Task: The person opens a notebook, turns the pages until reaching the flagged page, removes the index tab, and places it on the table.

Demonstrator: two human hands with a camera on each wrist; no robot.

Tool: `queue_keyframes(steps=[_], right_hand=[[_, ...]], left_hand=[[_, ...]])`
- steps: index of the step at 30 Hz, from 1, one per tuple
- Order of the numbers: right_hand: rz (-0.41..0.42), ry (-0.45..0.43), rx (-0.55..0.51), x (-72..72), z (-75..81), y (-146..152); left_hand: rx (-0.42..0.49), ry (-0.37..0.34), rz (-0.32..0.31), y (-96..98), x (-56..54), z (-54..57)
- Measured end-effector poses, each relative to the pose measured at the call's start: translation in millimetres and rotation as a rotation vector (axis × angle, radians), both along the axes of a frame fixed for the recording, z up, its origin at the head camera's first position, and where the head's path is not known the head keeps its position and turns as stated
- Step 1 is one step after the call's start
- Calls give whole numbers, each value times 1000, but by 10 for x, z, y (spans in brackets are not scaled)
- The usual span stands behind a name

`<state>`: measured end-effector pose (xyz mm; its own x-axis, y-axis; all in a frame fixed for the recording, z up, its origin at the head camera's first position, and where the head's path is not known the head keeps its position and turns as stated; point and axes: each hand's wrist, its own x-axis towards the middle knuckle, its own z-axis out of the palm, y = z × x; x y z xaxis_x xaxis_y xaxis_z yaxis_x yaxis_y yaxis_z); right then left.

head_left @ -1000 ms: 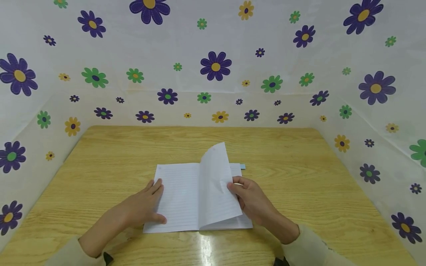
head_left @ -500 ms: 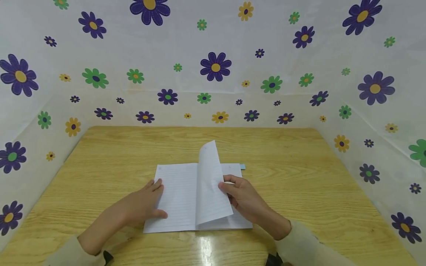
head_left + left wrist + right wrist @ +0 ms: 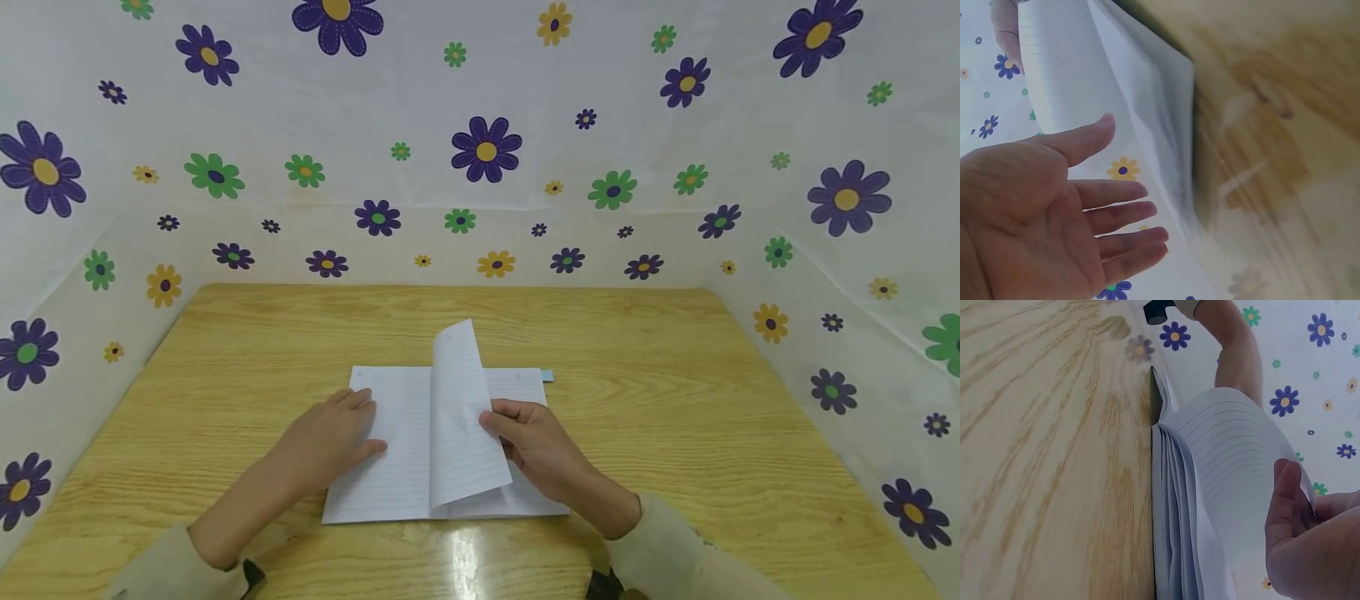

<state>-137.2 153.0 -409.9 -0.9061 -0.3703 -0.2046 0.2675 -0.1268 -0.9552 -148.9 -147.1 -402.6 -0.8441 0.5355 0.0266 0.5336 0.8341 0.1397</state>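
An open lined notebook lies on the wooden table. One of its pages stands raised and curved near the spine. My right hand pinches that page's outer edge between thumb and fingers. In the right wrist view, the right hand holds the lifted page above a stack of leaves. Over the left page, near its outer edge, is my left hand, fingers extended. The left wrist view has the left hand with straight, slightly spread fingers; whether it touches the paper I cannot tell.
A light-blue tab sticks out at the notebook's upper right. The wooden table stretches around it. White cloth with purple, green and yellow flowers surrounds the table at the back and both sides.
My right hand has moved left with the pinched page, which leans further toward the spine. My left hand has slid slightly right and up over the left page.
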Motion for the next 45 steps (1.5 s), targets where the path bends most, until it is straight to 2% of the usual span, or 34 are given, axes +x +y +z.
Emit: queue_keyframes(steps=[5,9,15,22,32,39,45], right_hand=[[1,12,-19,17,23,-37],[2,17,-51,25,35,-65],[-4,26,-96,17,14,-86],[25,49,-125,20,7,-101],[48,61,-127,50,34,-135],[65,93,-92,58,41,-150],[51,76,-80,65,51,-160]], left_hand=[[148,84,-26,134,-4,80],[263,45,-13,289,2,174],[363,-15,11,478,-4,289],[400,-45,17,606,-44,373],[431,-92,-87,720,-130,497],[420,-134,-136,748,-152,521],[382,-171,-139,767,-160,508]])
